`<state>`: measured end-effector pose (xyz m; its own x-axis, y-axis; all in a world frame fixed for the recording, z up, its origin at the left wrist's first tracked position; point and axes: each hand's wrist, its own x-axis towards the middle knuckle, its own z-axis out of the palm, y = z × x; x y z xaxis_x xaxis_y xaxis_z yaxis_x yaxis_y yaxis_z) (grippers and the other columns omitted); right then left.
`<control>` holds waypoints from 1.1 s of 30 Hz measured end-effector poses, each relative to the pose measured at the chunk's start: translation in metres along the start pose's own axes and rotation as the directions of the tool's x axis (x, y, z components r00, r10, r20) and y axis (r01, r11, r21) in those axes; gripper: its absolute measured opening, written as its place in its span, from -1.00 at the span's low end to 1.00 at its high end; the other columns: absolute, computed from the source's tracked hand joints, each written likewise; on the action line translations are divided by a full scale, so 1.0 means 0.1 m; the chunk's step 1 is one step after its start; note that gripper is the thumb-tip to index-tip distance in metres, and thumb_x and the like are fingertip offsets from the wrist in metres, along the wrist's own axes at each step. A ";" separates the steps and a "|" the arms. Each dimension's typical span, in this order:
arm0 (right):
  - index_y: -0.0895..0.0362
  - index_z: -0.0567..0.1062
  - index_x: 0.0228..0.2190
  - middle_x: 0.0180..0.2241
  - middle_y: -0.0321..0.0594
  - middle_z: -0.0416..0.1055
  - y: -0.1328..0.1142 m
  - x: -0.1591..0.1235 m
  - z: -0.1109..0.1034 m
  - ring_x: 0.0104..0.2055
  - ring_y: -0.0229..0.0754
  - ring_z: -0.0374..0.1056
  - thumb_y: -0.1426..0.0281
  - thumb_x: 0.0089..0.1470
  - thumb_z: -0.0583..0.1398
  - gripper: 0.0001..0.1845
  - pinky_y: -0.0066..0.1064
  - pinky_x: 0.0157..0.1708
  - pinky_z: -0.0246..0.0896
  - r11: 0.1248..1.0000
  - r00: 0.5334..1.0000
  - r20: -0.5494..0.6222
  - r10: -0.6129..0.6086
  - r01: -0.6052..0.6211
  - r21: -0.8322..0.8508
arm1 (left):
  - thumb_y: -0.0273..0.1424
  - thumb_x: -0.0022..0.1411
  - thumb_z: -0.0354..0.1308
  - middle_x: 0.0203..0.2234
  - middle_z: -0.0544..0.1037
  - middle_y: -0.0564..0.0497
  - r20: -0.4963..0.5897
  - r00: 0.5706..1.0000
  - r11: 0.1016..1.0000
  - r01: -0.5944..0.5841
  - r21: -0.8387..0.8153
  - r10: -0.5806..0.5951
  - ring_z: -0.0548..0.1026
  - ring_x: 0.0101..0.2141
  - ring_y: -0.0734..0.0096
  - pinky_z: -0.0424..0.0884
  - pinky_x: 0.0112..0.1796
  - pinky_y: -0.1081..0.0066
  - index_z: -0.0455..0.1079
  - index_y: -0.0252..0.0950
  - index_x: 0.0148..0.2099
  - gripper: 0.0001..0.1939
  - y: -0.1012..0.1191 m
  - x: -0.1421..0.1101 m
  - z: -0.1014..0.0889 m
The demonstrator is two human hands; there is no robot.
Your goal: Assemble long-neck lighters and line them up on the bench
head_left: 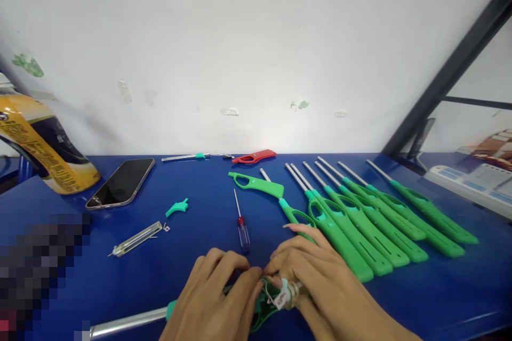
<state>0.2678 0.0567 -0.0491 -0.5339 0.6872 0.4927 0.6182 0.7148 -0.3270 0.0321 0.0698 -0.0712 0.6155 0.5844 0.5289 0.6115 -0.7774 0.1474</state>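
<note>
Low in the view, a long-necked gas lighter lies with its green handle (259,318) opened and its metal tube (128,322) pointing left. My left hand (214,295) is closed over the handle, its fingertips pressed at the opening. My right hand (320,282) is closed around a clear fuel tank (295,293) with a small white piece (281,300) and thin wire at its end. The fingertips of both hands meet over the handle's inside, hiding most of the small parts there.
Several green lighters (340,240) lie on the right. A screwdriver (242,232), green handle shell (260,185), red shell (256,156) and metal tube (184,157) lie ahead. Leftward are a loose tank (138,238), teal trigger (177,206), phone (122,184) and yellow bottle (48,144).
</note>
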 end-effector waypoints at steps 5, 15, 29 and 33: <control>0.03 0.33 -0.20 -0.26 -0.42 0.52 -0.05 0.01 -0.04 -0.20 -0.26 0.47 0.70 0.28 0.09 -0.70 -0.16 0.40 0.00 1.000 1.000 -0.012 0.021 -0.021 0.015 | -0.49 0.56 0.00 -0.21 0.60 0.08 0.002 1.000 0.998 0.029 -0.056 -0.029 0.55 -0.24 0.32 0.57 -0.16 0.29 0.45 -0.16 0.03 -0.78 0.01 0.00 0.05; 0.03 0.33 -0.33 -0.37 -0.30 0.39 -0.12 -0.03 -0.17 -0.29 -0.08 0.28 0.43 0.47 0.01 -0.73 -0.10 -0.08 0.12 0.972 0.975 0.003 0.220 -0.219 -0.082 | -0.56 0.54 0.03 -0.19 0.59 0.01 -0.088 0.996 0.999 0.013 -0.032 -0.016 0.52 -0.25 0.32 0.54 -0.21 0.32 0.43 -0.21 0.12 -0.75 0.05 0.00 0.04; 0.09 0.32 -0.40 -0.41 -0.31 0.28 -0.07 -0.03 -0.13 -0.31 -0.13 0.08 0.44 0.49 -0.02 -0.65 -0.13 -0.15 -0.08 0.978 0.975 0.077 0.209 -0.208 -0.024 | -0.59 0.51 0.07 -0.21 0.57 0.04 -0.080 0.995 0.995 0.047 -0.090 -0.054 0.47 -0.23 0.30 0.50 -0.21 0.27 0.38 -0.21 0.04 -0.80 0.16 0.04 -0.03; 0.11 0.34 -0.39 -0.41 -0.30 0.28 -0.07 -0.04 -0.14 -0.31 -0.14 0.08 0.47 0.49 -0.02 -0.65 -0.13 -0.18 -0.10 0.981 0.979 0.074 0.192 -0.191 -0.029 | -0.58 0.51 0.07 -0.20 0.57 0.04 -0.076 0.996 0.995 0.049 -0.086 -0.056 0.47 -0.23 0.29 0.49 -0.21 0.26 0.38 -0.20 0.05 -0.80 0.16 0.04 -0.04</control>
<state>0.2736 0.0468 -0.0378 -0.4460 0.8194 0.3600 0.7251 0.5666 -0.3914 0.0425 0.0586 -0.0637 0.5409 0.6077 0.5814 0.5960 -0.7648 0.2449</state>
